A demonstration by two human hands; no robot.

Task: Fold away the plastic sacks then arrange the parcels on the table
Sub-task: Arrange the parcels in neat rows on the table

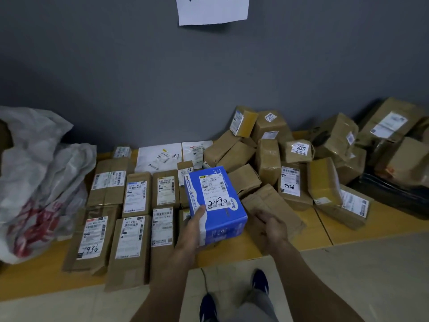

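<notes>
My left hand point(191, 230) grips a blue parcel box point(220, 219) with a white label marked 2490, held above the low wooden table point(325, 231). Just right of the box, my right hand point(270, 225) hovers with relaxed fingers over a brown padded parcel point(276, 205), holding nothing. Several brown parcels point(134, 196) lie flat in neat rows at the left-centre. A loose heap of brown boxes point(269, 159) is piled at the right against the wall. A crumpled white plastic sack point(39, 182) with red print sits at the far left.
A grey wall stands behind the table with a white paper sheet point(212, 9) pinned high up. Black plastic bags point(394, 194) with more boxes lie at the far right. White flat mailers point(160, 156) rest at the back. My feet point(260, 282) stand on pale floor tiles.
</notes>
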